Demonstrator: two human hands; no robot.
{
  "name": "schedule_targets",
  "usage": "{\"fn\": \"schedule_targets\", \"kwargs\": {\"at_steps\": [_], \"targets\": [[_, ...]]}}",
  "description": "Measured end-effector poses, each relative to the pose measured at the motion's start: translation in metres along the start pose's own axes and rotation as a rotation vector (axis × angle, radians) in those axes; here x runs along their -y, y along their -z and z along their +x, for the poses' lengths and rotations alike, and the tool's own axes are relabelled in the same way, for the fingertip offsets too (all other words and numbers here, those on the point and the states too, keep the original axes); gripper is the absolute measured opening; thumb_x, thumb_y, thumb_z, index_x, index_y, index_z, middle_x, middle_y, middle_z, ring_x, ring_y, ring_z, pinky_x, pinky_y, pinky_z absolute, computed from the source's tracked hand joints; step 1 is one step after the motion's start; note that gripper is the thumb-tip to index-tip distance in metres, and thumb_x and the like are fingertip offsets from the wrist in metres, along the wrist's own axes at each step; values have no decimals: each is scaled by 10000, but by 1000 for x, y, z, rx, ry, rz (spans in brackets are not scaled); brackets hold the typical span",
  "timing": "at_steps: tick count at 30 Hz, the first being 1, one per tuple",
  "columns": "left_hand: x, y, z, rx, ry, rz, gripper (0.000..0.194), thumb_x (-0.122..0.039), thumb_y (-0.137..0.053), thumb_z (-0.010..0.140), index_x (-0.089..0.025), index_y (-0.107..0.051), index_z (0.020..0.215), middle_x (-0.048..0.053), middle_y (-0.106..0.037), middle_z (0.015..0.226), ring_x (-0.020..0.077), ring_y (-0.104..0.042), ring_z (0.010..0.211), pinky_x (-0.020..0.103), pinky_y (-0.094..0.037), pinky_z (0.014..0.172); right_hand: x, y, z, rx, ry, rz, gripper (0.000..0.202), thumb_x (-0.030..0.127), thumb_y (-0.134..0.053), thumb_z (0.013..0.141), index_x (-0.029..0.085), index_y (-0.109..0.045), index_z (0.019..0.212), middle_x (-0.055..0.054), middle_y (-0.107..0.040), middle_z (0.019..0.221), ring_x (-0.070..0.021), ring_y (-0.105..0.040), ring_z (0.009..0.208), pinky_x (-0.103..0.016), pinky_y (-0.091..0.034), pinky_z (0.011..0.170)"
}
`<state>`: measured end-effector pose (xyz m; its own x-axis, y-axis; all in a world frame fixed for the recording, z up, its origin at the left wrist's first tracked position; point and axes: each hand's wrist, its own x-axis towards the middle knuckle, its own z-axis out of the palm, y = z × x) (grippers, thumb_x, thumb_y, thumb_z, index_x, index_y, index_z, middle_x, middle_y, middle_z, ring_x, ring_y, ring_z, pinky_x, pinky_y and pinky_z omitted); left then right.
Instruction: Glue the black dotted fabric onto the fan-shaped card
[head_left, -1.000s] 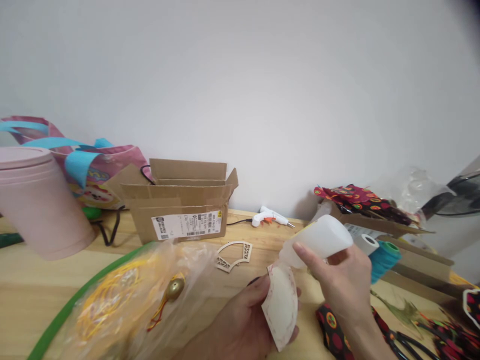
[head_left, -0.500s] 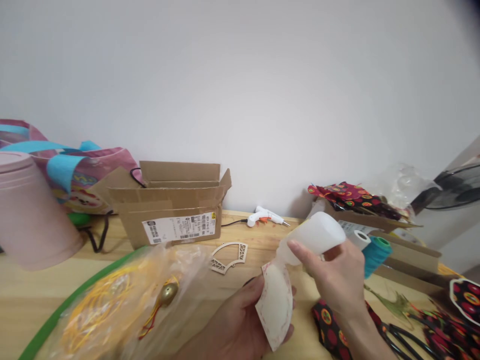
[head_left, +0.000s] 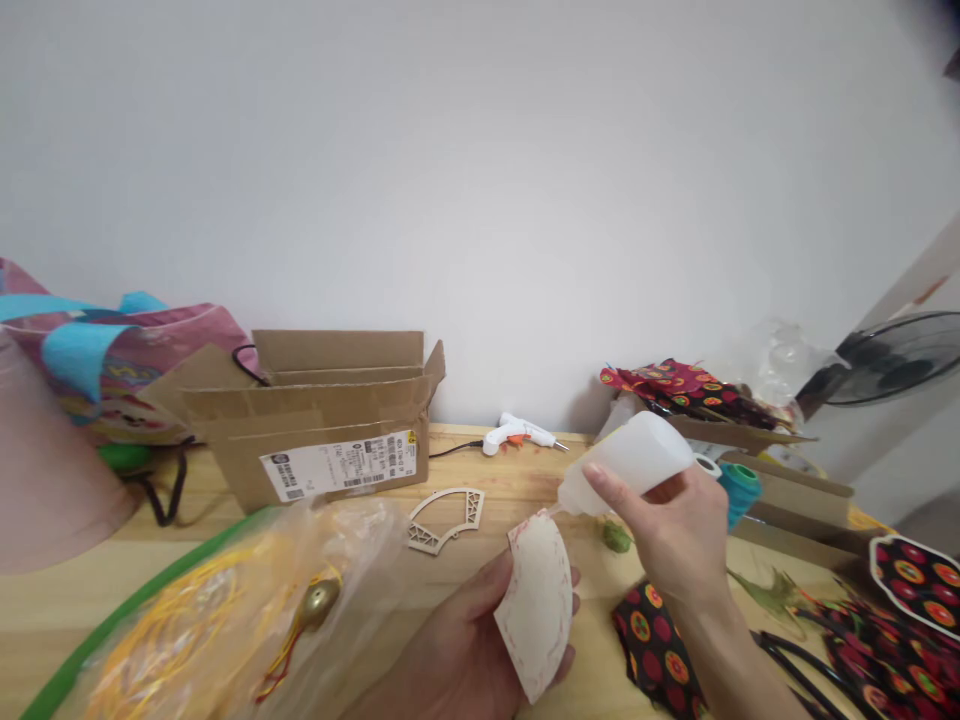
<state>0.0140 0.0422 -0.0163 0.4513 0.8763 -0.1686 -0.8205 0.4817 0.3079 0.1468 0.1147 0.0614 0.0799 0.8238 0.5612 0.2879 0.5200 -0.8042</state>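
Low in the middle, my left hand [head_left: 469, 640] is closed around a white fan-shaped piece [head_left: 537, 605], its thumb along one edge and fingertips showing past the other. Reddish marks run around the border of the piece. My right hand [head_left: 679, 535] grips a white translucent squeeze bottle [head_left: 630, 462], tilted with its narrow nozzle down at the top edge of the piece. Whether the tip touches the surface, I cannot tell. Beyond my left hand lies a fan-shaped wooden frame [head_left: 448, 518] with cut-out lattice ends.
A white glue gun [head_left: 521, 433] lies near the wall, beside an open cardboard box [head_left: 322, 425]. A plastic bag of yellow cords [head_left: 195, 620] and a brass bell [head_left: 319, 603] are at left. Patterned fabric [head_left: 656, 640], teal thread [head_left: 741, 490] and black-handled scissors [head_left: 799, 665] lie at right.
The view has shifted slightly to the right. The bottle's nozzle has moved along the top edge of the fan-shaped piece. Both hands keep their holds.
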Motion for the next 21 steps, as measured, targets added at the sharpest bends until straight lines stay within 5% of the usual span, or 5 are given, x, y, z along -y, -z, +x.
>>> {"fn": "schedule_targets", "kwargs": {"at_steps": [21], "targets": [[-2,-14,-3,-128,7,-10,299,-317,-442,861,-117,-578,1037,117,-696,923,214,-647,833,311,-470,637,0,3,4,12,7,6,350,383,-745,561,148,-612,783,-49,-656,698,-214,-625,618,-319,-529,530]]}}
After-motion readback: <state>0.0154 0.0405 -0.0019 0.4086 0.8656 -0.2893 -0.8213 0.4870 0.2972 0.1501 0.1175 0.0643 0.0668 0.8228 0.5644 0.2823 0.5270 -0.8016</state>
